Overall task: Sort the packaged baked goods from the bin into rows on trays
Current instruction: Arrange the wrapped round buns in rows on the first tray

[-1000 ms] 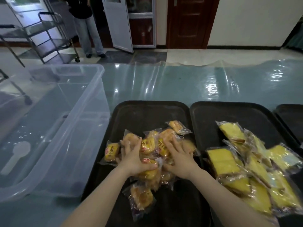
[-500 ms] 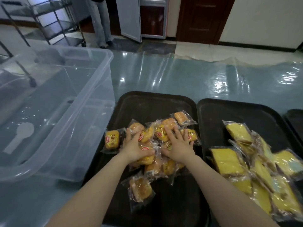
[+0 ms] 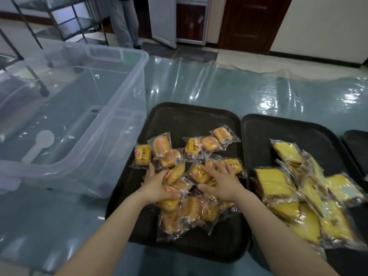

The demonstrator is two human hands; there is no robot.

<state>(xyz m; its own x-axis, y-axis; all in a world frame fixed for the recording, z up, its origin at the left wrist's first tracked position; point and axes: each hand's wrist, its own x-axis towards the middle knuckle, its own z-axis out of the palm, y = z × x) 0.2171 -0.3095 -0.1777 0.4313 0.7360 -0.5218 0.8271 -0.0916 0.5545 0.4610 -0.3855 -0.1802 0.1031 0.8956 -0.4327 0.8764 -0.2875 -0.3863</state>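
Head view: your left hand curls its fingers round a small bun packet in the heap on the left black tray. Your right hand lies flat — fingers spread — pressing the bun packets. Yellow cake packets are piled on the next tray, just beside. The clear bin stands left of both.

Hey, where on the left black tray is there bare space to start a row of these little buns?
Left black tray: bare along the far rim beyond the wrapped small buns, and a strip at the near rim. The middle, under both hands, is crowded. The neighbouring black tray is bare at its far end, beyond the yellow cake slices.
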